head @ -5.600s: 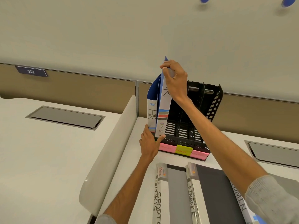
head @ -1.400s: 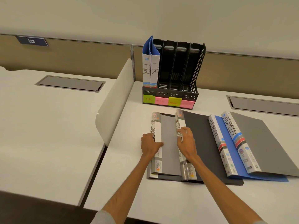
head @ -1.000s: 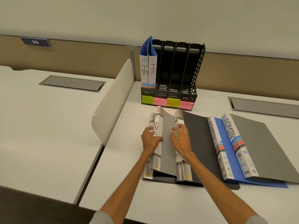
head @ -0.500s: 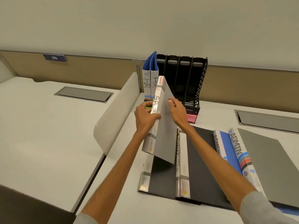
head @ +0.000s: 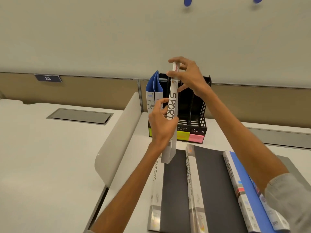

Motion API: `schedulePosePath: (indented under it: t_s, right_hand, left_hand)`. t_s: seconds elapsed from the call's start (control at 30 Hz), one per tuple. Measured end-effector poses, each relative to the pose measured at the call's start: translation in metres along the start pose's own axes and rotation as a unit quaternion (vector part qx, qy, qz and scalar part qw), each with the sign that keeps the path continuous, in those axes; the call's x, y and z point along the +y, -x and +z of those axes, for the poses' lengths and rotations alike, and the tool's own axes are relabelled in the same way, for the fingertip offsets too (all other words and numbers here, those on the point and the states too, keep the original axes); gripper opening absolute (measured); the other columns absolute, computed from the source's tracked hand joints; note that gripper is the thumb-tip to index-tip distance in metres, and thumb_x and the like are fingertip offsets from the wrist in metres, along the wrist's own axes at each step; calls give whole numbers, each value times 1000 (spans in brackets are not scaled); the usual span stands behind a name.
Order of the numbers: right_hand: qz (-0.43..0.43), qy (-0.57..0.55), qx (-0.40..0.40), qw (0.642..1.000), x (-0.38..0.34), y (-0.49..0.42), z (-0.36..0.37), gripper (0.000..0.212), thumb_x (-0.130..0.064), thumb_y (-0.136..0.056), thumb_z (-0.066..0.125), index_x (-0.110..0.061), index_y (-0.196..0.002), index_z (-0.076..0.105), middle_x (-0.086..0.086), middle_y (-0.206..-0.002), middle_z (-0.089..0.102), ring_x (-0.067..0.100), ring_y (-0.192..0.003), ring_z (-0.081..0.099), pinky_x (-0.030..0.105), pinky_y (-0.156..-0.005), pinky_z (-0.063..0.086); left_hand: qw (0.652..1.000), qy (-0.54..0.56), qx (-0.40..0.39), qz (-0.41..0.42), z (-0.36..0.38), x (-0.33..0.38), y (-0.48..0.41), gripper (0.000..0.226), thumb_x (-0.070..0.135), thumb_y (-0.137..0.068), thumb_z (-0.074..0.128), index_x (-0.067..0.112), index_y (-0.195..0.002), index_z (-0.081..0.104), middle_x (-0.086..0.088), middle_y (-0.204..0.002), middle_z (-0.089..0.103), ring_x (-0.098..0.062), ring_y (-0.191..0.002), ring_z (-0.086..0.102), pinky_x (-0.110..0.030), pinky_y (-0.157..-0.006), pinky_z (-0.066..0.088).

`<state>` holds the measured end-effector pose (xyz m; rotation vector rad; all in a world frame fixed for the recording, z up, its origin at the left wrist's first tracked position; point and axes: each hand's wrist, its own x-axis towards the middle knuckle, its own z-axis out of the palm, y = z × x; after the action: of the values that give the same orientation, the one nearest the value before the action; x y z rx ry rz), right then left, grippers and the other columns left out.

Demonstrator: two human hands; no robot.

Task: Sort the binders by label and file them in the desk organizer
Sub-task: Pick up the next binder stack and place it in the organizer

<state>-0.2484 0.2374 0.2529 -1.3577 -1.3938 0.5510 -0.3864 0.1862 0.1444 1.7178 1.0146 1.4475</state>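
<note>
I hold a grey binder marked SPORT [head: 173, 105] upright in the air, just in front of the black desk organizer [head: 196, 121]. My left hand [head: 161, 123] grips its lower spine. My right hand [head: 186, 76] pinches its top end. Two blue HR binders [head: 152, 93] stand in the organizer's leftmost slot. Flat on the desk lie a second SPORTS binder [head: 173, 190], a FINANCE binder [head: 208, 182] and a blue ADMIN binder [head: 244, 185].
Coloured sticky labels [head: 188, 136] run along the organizer's front. A white curved divider [head: 117, 138] separates this desk from the left desk, which has a grey cable hatch [head: 79, 116]. A tan partition with a plate marked 213 [head: 48, 78] runs behind.
I have lifted the SPORT binder higher and turned it upright with its spine toward me, closer to the organizer. My right hand moved up to its top end.
</note>
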Motion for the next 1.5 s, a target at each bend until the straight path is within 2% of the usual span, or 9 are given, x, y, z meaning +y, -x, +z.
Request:
schedulePosePath:
  t_s: [0.27, 0.5, 0.67, 0.77, 0.87, 1.03, 1.2, 1.4, 1.5]
  right_hand:
    - [-64, 36, 94, 993, -26, -27, -6, 31, -9, -77, 72, -17, -107, 69, -3, -100, 64, 21, -93, 68, 39, -61, 62]
    - [-146, 105, 143, 973, -10, -46, 7, 30, -6, -77, 67, -15, -106, 71, -9, -103, 68, 5, -92, 64, 26, -94, 54]
    - [-115, 111, 133, 978, 30, -55, 19, 29, -3, -81, 66, -11, -108, 69, -2, -114, 68, 7, -101, 62, 30, -101, 51]
    - [-124, 113, 137, 976, 51, -59, 20, 28, -3, -82, 66, -12, -108, 69, 0, -116, 68, 15, -93, 67, 11, -84, 53]
    - [-127, 113, 142, 975, 61, -65, 21, 29, -7, -83, 65, -15, -111, 67, -6, -117, 66, 18, -83, 69, 22, -74, 60]
    - [-144, 124, 149, 970, 72, -79, 26, 28, -10, -85, 64, -15, -112, 66, -13, -113, 63, 29, -95, 66, 24, -84, 56]
    - [-135, 124, 162, 970, 84, -94, 32, 26, -8, -85, 64, -15, -110, 65, -1, -117, 68, 25, -92, 67, -3, -75, 43]
    - [-133, 116, 154, 972, 92, -107, 40, 25, -7, -86, 65, -13, -110, 66, -3, -115, 68, 2, -95, 62, -5, -83, 38]
    - [-154, 122, 153, 969, 95, -108, 47, 25, -9, -86, 65, -14, -111, 65, -4, -116, 67, 7, -103, 63, -1, -86, 42]
  left_hand:
    - [994, 92, 6, 55, 18, -17, -33, 57, 7, -79, 78, 19, -128, 52, 27, -114, 59, 5, -107, 63, -25, -89, 56]
    - [994, 87, -8, 66, 45, -52, -67, 59, 20, -80, 79, 25, -129, 47, 8, -124, 62, -8, -113, 64, -35, -91, 57]
    - [996, 72, -40, 20, 58, -89, -74, 59, 25, -82, 77, 41, -127, 43, 39, -118, 51, 17, -111, 53, -9, -94, 46]
    - [995, 63, -72, -17, 65, -121, -69, 52, 28, -87, 71, 42, -127, 43, 25, -124, 57, 6, -117, 56, -17, -99, 47]
    - [991, 45, -113, -52, 65, -153, -62, 42, 31, -91, 65, 33, -129, 47, 12, -125, 62, -4, -115, 60, -26, -100, 50]
    - [981, 7, -174, -89, 55, -194, -45, 40, 34, -95, 58, 34, -134, 46, 16, -131, 57, -9, -120, 56, -11, -90, 48]
    - [971, -65, -200, -116, 52, -213, -50, 49, 36, -98, 52, 21, -144, 44, -1, -142, 53, -19, -130, 50, -40, -106, 46]
    - [973, -130, -154, -116, 61, -214, -69, 41, 36, -98, 53, 14, -131, 58, -3, -124, 67, -19, -115, 63, -32, -96, 50]
    - [973, -163, -117, -111, 61, -216, -75, 38, 42, -95, 56, 15, -121, 66, -2, -113, 72, -18, -103, 68, -27, -85, 51]
